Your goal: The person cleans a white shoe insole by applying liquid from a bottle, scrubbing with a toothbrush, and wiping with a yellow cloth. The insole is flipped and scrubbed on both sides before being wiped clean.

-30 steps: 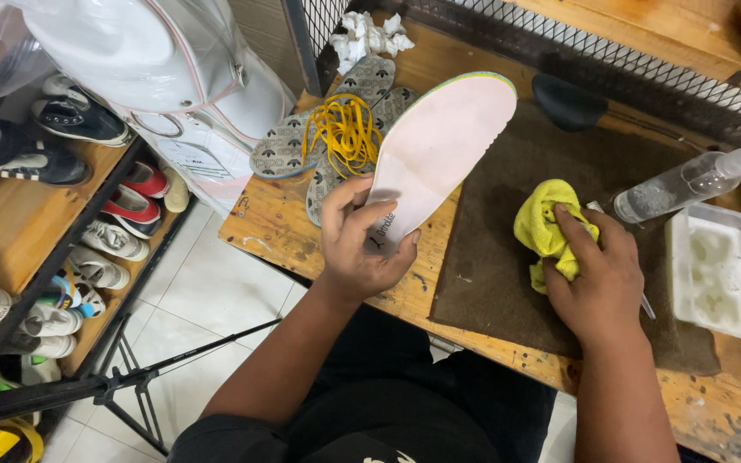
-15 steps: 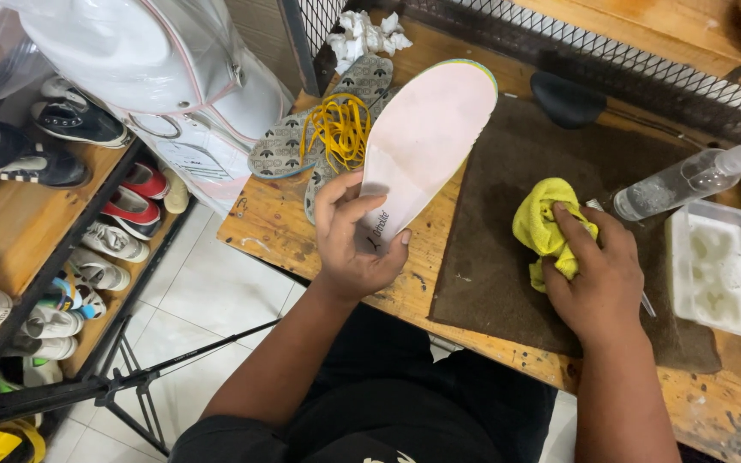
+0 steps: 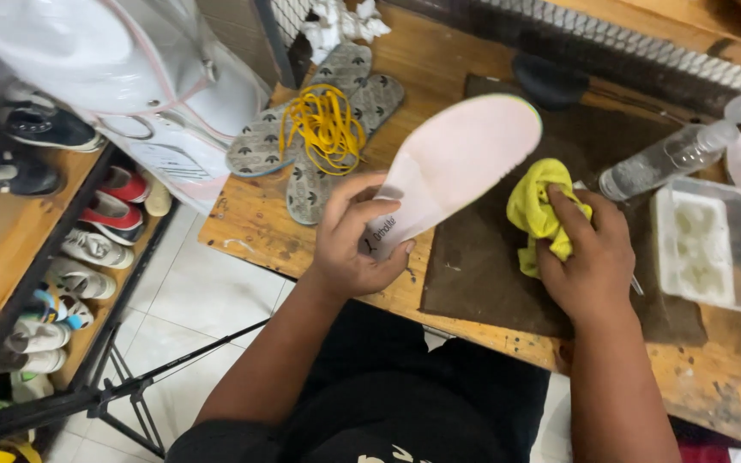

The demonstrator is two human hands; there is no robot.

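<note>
My left hand (image 3: 355, 242) grips the heel end of a pale pink shoe insole (image 3: 465, 163) and holds it tilted above the wooden workbench (image 3: 250, 223). The toe end points up and to the right. My right hand (image 3: 589, 257) is closed on a crumpled yellow cloth (image 3: 535, 204), resting on a dark brown mat (image 3: 490, 274) just right of the insole. The cloth touches the insole's right edge.
Two grey patterned insoles (image 3: 349, 99) and a bundle of yellow laces (image 3: 326, 124) lie at the back left. A clear plastic bottle (image 3: 675, 153) and a white plastic tub (image 3: 707, 244) sit at the right. A shoe rack (image 3: 45, 257) with several shoes stands at the left.
My left hand has tilted and turned the insole slightly, its toe end swinging nearer the yellow cloth. My right hand stays on the cloth.
</note>
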